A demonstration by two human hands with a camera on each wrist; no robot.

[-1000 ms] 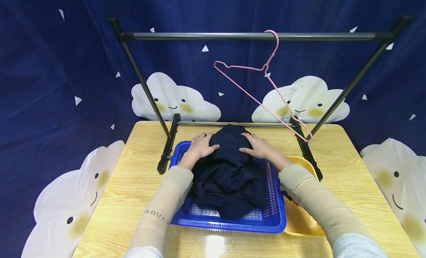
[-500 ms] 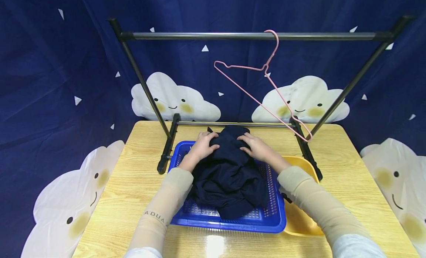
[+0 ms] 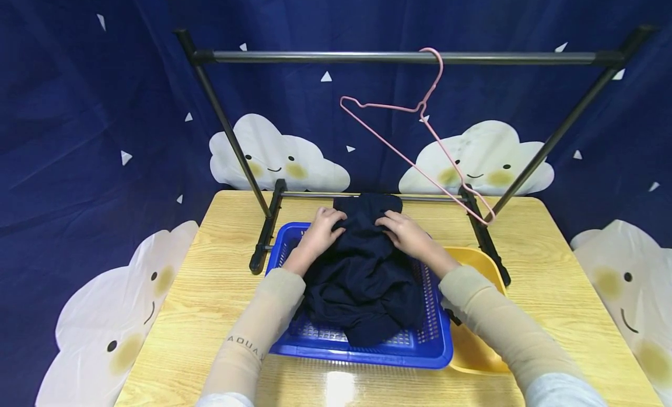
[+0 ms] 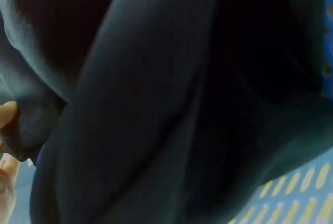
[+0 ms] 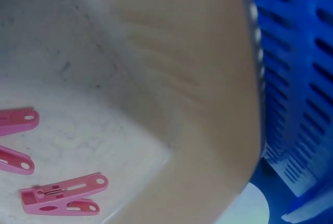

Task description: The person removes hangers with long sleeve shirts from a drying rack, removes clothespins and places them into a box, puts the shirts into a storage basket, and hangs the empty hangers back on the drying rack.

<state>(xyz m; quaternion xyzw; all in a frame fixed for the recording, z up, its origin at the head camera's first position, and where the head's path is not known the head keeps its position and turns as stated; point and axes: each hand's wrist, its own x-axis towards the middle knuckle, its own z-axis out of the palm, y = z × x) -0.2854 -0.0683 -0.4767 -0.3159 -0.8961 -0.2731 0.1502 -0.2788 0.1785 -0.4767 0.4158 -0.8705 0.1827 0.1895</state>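
Note:
A dark navy garment (image 3: 362,279) lies bunched in a blue plastic basket (image 3: 362,355), its far end reaching over the back rim. On the garment's left side, the left hand (image 3: 322,231) pinches the cloth with curled fingers and thumb. Opposite it, the right hand (image 3: 406,237) grips the right side the same way. Dark folds of the garment (image 4: 140,109) fill most of the left wrist view, with fingertips (image 4: 7,114) showing at its left edge. Neither hand's grip appears in the right wrist view.
Beside the basket stands a yellow basin (image 3: 475,351), partly under the right forearm; pink clothespins (image 5: 65,195) lie in it. Behind rises a black clothes rack (image 3: 325,57) with a pink hanger (image 3: 388,144) on its bar. All stand on a wooden table (image 3: 199,313).
The fingers of both hands have curled in on the cloth. The garment's far end has spread wider and flatter, with a corner now showing beyond the left hand.

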